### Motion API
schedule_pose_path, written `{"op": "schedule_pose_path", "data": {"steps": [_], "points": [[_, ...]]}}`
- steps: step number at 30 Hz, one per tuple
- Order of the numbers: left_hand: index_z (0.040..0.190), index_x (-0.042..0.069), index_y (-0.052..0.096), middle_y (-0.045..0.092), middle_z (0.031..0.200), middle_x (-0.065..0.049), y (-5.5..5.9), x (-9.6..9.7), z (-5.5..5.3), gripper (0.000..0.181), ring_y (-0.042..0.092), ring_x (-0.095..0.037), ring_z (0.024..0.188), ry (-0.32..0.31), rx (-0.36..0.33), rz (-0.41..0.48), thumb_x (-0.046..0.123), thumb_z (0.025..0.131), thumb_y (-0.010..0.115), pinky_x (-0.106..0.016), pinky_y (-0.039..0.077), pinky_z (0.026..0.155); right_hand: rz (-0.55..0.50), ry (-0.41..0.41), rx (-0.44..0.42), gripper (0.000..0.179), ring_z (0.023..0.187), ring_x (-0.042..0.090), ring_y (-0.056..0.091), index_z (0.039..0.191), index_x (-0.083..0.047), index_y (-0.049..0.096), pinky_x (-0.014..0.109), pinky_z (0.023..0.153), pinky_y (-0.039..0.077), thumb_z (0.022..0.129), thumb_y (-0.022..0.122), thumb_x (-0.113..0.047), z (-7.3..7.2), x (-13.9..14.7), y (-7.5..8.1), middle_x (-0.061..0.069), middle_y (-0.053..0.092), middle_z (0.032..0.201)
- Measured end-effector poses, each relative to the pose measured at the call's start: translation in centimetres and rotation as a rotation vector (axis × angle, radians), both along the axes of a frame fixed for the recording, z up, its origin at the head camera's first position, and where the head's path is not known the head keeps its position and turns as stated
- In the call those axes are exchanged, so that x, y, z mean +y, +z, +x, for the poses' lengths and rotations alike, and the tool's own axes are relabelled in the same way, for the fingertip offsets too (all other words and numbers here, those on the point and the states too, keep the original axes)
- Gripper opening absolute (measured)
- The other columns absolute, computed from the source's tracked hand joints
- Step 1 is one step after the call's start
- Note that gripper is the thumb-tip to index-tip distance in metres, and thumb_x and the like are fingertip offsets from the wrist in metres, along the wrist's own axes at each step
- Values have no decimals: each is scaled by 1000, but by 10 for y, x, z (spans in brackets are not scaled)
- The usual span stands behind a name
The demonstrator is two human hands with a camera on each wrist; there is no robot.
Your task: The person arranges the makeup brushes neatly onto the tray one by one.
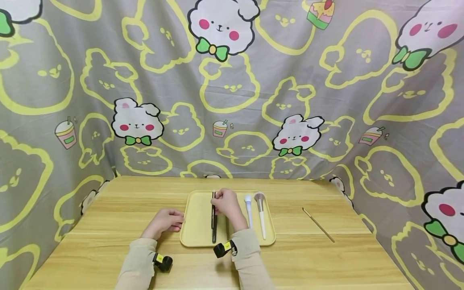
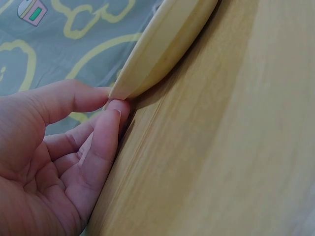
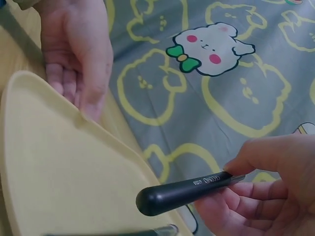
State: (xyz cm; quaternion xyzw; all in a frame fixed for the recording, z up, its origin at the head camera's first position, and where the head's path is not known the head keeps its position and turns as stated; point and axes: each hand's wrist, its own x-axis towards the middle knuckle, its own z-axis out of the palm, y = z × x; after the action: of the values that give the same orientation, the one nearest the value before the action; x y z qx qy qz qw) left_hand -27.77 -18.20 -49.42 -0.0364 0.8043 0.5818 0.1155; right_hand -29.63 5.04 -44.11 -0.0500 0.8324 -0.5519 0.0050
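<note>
My right hand (image 1: 228, 202) pinches a makeup brush (image 3: 184, 192) with a black handle and pale lettering, near its metal collar; its bristle end is hidden by the fingers. The brush is over the left-middle part of the yellow tray (image 1: 197, 225). Below it, a second dark stick (image 1: 214, 235) lies in the tray. My left hand (image 1: 167, 220) holds the tray's left edge, thumb on the rim (image 2: 115, 93) and fingers lower against it. Right of the right hand lie a pale blue-handled brush (image 1: 249, 209) and a white-handled brush with brown bristles (image 1: 262, 217).
A thin golden brush (image 1: 319, 225) lies on the wooden table (image 1: 297, 262), right of the tray. Partly behind my right forearm, an olive stick (image 1: 227, 228) shows in the tray. A patterned grey cloth (image 1: 239, 133) hangs around the table's back and sides.
</note>
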Motion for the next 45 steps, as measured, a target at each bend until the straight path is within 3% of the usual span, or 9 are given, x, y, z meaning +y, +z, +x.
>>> {"op": "schedule_pose_path", "data": {"steps": [3,13,17,22,26,29,33,40,45], "points": [[109,-12,62,68,79,-7,0,1,-1,29,64,-12,66,-2,-1,1,5,86,67,-23,58,61,-14,-4,1,8,63,41,70,82,1,57,43,58,61,82,64,-2,0,-5,-2,5,58,66],[110,-11,63,68,79,-8,-1,2,-1,30,64,-12,66,0,-2,-1,6,86,68,-24,57,59,42,-37,-9,10,56,29,69,79,-1,57,34,52,60,82,66,-3,4,-21,-7,10,60,70],[107,-10,63,68,78,-7,0,3,-1,27,64,-12,65,2,3,-2,6,86,67,-23,57,59,155,-90,-4,15,51,24,68,73,-6,55,34,64,61,82,68,-6,8,-26,-8,19,58,77],[106,-10,63,68,77,-6,-2,2,-1,26,64,-11,65,10,3,6,5,86,67,-22,57,59,309,-120,64,26,38,11,56,61,-11,53,39,97,50,81,71,-11,9,-31,-13,10,58,53],[106,-10,64,68,77,-7,-3,2,-1,26,64,-12,65,16,3,3,5,85,68,-24,57,59,335,-101,81,27,34,7,49,62,-12,51,32,75,55,81,70,-11,11,-35,-18,-1,52,44],[106,-10,64,67,78,-8,-4,2,-1,27,64,-12,65,16,1,-4,6,85,68,-24,57,59,300,-94,58,25,35,7,50,66,-12,49,24,43,46,81,69,-9,13,-37,-21,-3,51,50],[106,-9,64,67,77,-7,-4,2,-1,26,63,-12,65,22,-1,-3,6,85,68,-23,57,59,276,-96,59,25,37,9,50,67,-10,48,20,40,43,81,69,-7,14,-39,-22,0,51,56],[106,-10,64,68,77,-7,-5,0,-2,26,64,-12,65,24,3,-3,6,85,68,-23,57,59,279,-94,45,34,35,8,43,58,-16,41,18,36,35,81,64,-6,12,-44,-25,-5,41,46],[106,-10,64,68,76,-6,-4,0,-3,26,64,-11,64,23,3,2,6,86,68,-23,57,59,299,-108,68,39,38,10,42,56,-17,36,20,37,34,79,65,-5,11,-49,-28,-6,35,49]]}}
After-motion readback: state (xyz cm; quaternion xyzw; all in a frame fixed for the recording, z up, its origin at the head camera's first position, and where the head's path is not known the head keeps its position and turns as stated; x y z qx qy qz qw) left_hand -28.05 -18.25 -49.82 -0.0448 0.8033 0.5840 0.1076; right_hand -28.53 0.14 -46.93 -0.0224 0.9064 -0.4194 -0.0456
